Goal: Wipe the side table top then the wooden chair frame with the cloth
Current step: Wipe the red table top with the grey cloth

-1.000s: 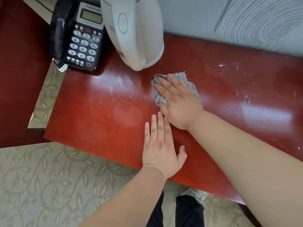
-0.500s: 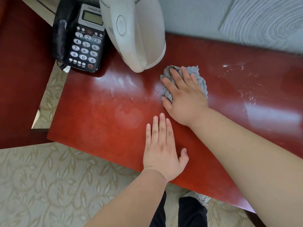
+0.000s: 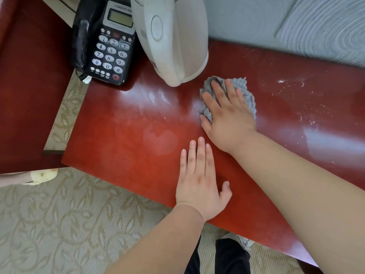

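Our right hand (image 3: 227, 119) presses the grey cloth (image 3: 245, 90) with straight, spread fingers onto the red side table top (image 3: 122, 139) at centre frame, just right of the white kettle (image 3: 173, 42). Below it, our left hand (image 3: 199, 180) lies flat on the table, fingers straight and holding nothing.

Two bare arms fill the view: the left forearm (image 3: 158, 240) and the right forearm (image 3: 296, 184) are both uncovered right to the frame's edge, smooth and rounded. The left grip (image 3: 199, 180) shows a broad back and short, trimmed nails, and the right grip (image 3: 227, 119) has the same short nails. Down below, black trousers (image 3: 231, 260), and just beside them a pale grey laced shoe (image 3: 245, 243).
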